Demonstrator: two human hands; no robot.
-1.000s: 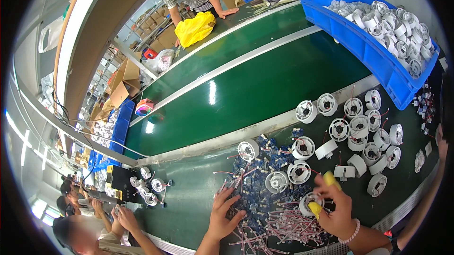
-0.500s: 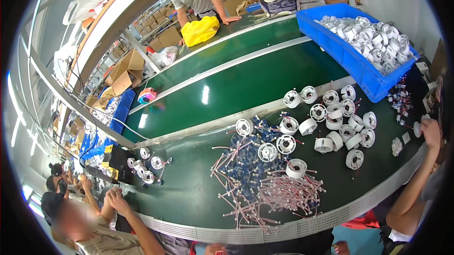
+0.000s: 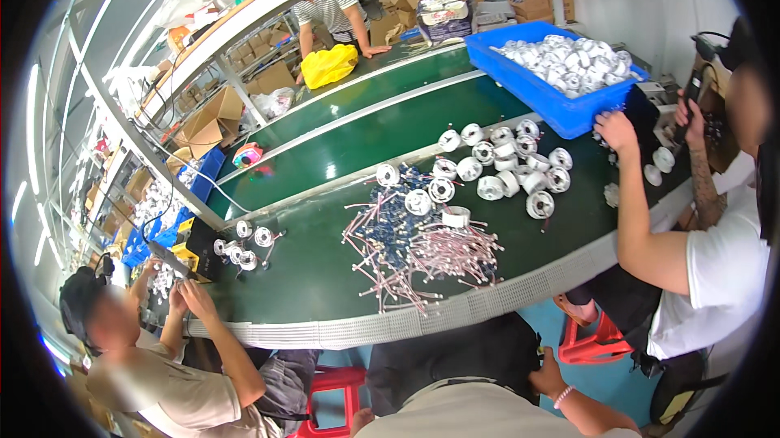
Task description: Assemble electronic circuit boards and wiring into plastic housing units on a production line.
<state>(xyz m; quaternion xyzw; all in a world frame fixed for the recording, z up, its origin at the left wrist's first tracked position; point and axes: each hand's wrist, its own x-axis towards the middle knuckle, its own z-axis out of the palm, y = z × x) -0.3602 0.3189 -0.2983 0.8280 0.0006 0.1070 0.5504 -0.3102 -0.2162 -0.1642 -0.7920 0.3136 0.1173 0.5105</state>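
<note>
My right hand [image 3: 549, 375], with a beaded bracelet at the wrist, rests low against my black trousers. Its fingers are curled, and a small thing beside them is too little to make out. Only a sliver of my left hand [image 3: 362, 419] shows at the lower edge by my other side; its fingers are hidden. Neither hand touches the table. In front of me on the dark green tabletop lie a heap of pink-and-white wire leads [image 3: 455, 249] and blue circuit boards with wires [image 3: 390, 219]. White round housings [image 3: 539, 205] stand beyond and to the right.
A blue bin [image 3: 528, 84] full of white parts stands far right. At right, a co-worker [image 3: 723, 251] holds a black tool, other hand near the bin. At left, another [image 3: 179, 381] works with both hands. Red stools [image 3: 597, 343] flank me. A green conveyor [image 3: 366, 133] runs behind.
My view has tilted down and shows more of my body. My right hand has come further into view at my thigh. The right co-worker's hand has moved to the bin's near edge.
</note>
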